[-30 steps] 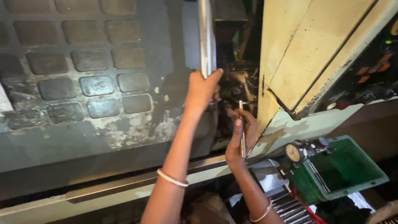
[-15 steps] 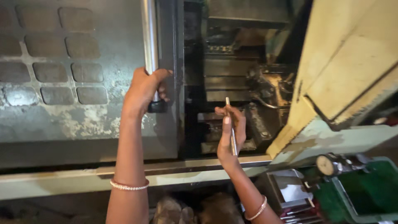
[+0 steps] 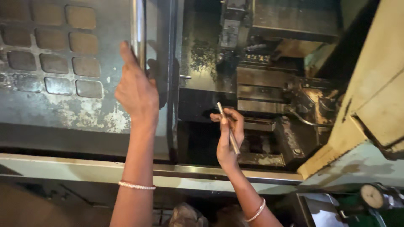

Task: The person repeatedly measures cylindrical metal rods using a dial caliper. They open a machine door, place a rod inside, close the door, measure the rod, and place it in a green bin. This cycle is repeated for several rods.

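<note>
Steel rod pinched upright in the right hand (image 3: pixel 227 138) before the open machine bay.
Left hand (image 3: pixel 135 90) rests loosely against the door's vertical metal handle bar (image 3: pixel 138 31), fingers unclenched; thin silver rod (image 3: pixel 227 128) sits between thumb and fingers.

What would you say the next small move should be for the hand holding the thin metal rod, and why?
Probably the right hand should carry the thin metal rod forward into the open machine bay. The left hand rests on the bright vertical door handle with the sliding door pushed aside, so the dark interior lies open just beyond the rod's upper tip.
</note>
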